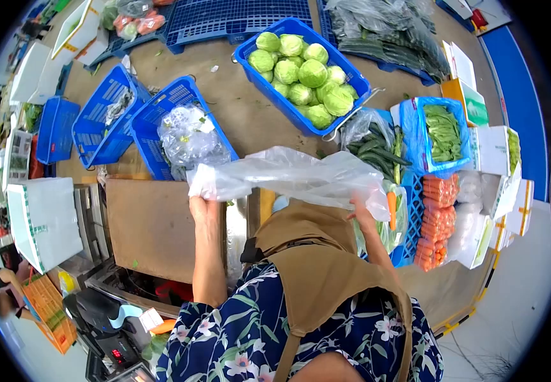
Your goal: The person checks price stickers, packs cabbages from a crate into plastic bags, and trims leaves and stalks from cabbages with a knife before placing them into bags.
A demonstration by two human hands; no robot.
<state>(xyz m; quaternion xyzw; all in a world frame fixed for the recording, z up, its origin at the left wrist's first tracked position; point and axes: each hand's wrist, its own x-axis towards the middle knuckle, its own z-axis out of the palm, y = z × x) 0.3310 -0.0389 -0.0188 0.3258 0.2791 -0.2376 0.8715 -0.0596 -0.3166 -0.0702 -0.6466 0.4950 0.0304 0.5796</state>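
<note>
A translucent plastic bag (pixel 288 175) is stretched sideways in front of my brown apron. At its left end my left hand (pixel 205 202) is closed on the bag, partly covered by the film. My right hand (pixel 363 207) is at the other end, its fingers gripping the plastic near the bagged vegetables. Beyond the bag stands a blue crate (pixel 250 71) of green cabbages (pixel 314 73). Dark green cucumbers (pixel 372 149) lie in an open bag to the right, above a carrot (pixel 391 207) near my right hand.
Blue baskets (pixel 107 114) stand at the left, one with crumpled plastic (pixel 189 137). Carrot bags (pixel 438 210), leafy greens (pixel 442 134) and foam boxes (pixel 503 149) line the right. A brown board (pixel 151 229) and a scale (pixel 107 331) are at the lower left. Another person is at the far left.
</note>
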